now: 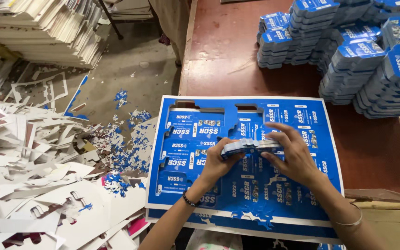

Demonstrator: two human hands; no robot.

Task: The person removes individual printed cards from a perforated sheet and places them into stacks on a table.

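Small stack of blue die-cut card blanks (251, 147) held edge-on between both hands, above middle of large blue printed sheet (244, 162). Left hand (216, 164) grips stack's left end, thumb on top, fingers under. Right hand (292, 155) closed over right end, fingers curled along top edge. Sheet lies flat on red-brown table (218, 51), upper-left blanks punched out, possibly more sheets beneath. Stacks of finished blue blanks (348, 51) at far right of table, well apart. White and blue offcuts (47, 162) litter floor at left.
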